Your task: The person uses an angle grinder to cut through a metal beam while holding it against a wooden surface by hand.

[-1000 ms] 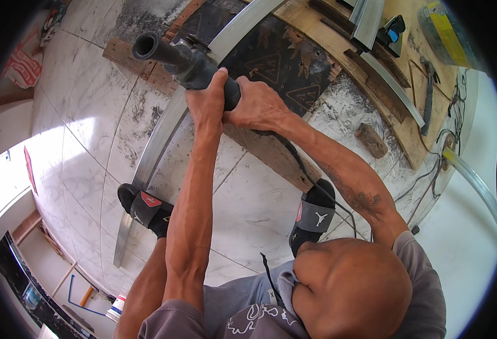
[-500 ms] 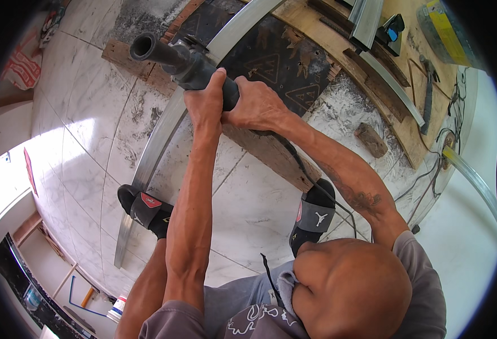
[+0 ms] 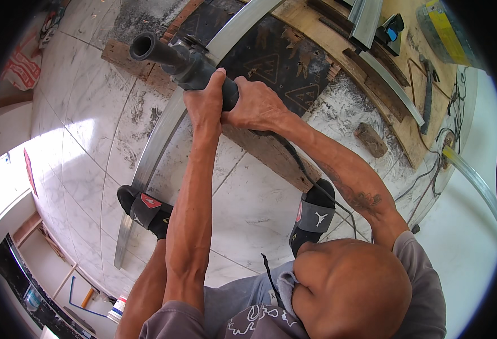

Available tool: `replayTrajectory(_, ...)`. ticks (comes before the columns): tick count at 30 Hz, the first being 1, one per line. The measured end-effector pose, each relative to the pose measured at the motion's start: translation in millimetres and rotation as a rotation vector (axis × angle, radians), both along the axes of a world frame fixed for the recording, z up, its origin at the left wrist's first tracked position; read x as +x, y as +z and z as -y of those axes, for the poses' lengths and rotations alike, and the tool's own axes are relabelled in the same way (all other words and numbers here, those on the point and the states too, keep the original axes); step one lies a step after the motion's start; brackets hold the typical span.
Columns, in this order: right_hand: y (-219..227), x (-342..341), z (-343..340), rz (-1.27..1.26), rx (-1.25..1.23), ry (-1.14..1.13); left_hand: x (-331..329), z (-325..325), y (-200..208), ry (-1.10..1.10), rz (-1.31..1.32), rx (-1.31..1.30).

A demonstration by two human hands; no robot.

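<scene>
A dark grey angle grinder (image 3: 194, 70) is gripped in both hands above a silver metal bar (image 3: 166, 121). My left hand (image 3: 205, 104) is closed on the grinder's body, thumb lying along the top. Beside it, my right hand (image 3: 255, 104) wraps the rear end, where a black cord (image 3: 299, 161) trails off. The tool's thick side handle (image 3: 153, 50) sticks out to the upper left, with no hand on it. The grinder's head sits over the bar, and its disc is mostly hidden. Under the bar run a worn wooden plank (image 3: 271, 155) and a wood block (image 3: 127, 59).
My slippered feet flank the bar: left foot (image 3: 146, 209), right foot (image 3: 313, 217). A dusty black panel (image 3: 265, 62) lies ahead. To the right are a plywood board (image 3: 392, 121) with metal profiles (image 3: 367, 25), a hammer (image 3: 427, 96), a wood chunk (image 3: 371, 140) and a clear bucket (image 3: 449, 34).
Hands, grinder and bar keep almost the same position. Only a very slight shift of the grinder's front end shows.
</scene>
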State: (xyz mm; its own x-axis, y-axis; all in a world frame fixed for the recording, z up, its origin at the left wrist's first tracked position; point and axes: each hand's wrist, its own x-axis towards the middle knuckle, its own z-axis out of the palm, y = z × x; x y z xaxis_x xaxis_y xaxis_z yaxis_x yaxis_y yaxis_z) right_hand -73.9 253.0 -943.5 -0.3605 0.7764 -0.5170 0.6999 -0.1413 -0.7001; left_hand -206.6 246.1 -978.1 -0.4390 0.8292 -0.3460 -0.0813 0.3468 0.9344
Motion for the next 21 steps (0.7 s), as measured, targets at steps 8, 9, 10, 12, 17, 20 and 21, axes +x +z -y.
replayTrajectory(8, -0.2, -0.7, 0.2, -0.011, -0.009, -0.001, -2.2, 0.3, -3.7, 0.000, 0.014, 0.026)
replayTrajectory(9, -0.4, -0.5, 0.1, -0.010, -0.010, -0.002, -1.9, 0.3, -3.5, -0.002, 0.015, 0.021)
replayTrajectory(10, -0.7, -0.4, -0.1, -0.010, -0.010, -0.001, -1.7, 0.3, -3.2, -0.004, 0.016, 0.015)
replayTrajectory(12, -1.7, -0.2, -0.2, -0.010, -0.010, -0.001, -0.9, 0.8, -1.4, -0.002, 0.014, 0.010)
replayTrajectory(17, -2.5, -0.7, -0.3, -0.024, -0.009, -0.008, -0.6, 0.3, -0.1, 0.007, 0.004, 0.006)
replayTrajectory(20, -1.8, -0.8, -0.4, -0.016, -0.003, -0.008, -1.8, 0.5, -0.7, -0.004, 0.007, -0.004)
replayTrajectory(21, -1.9, -1.2, -0.4, -0.017, -0.003, -0.008, -2.6, 0.5, -1.3, -0.004, 0.011, 0.001)
